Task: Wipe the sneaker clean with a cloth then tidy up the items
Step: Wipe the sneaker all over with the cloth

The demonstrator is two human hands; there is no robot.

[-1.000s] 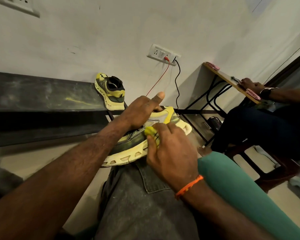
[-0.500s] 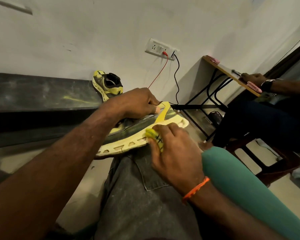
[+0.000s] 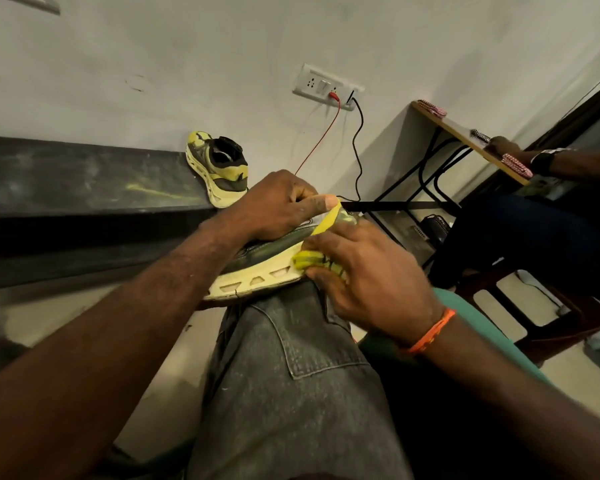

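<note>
Head view looks down on the sneaker (image 3: 271, 268), a yellow and grey shoe lying on its side across the person's grey-jeaned thigh (image 3: 291, 375), its pale cut-out sole turned toward the camera. Over its upper, the left hand (image 3: 278, 206) is curled round the shoe, gripping it, with the thumb lying along the yellow strip near the top edge. Just to the right of that hand, the right hand (image 3: 371, 282) pinches a small bunched yellow cloth (image 3: 317, 261) between thumb and curled fingers and presses it against the side of the sole; an orange thread band (image 3: 433, 329) circles this wrist. Beyond the left hand, a second sneaker (image 3: 219, 171) of the same colours rests at the end of a dark table (image 3: 84, 181) against the wall. Farther off above both hands, a wall socket (image 3: 326, 86) carries a red cable (image 3: 317, 140) and a black cable (image 3: 357, 147) that hang down. Off to the right of the right hand, another person's hand (image 3: 503, 145) lies on a small wooden table (image 3: 465, 136) with black metal legs.
</note>
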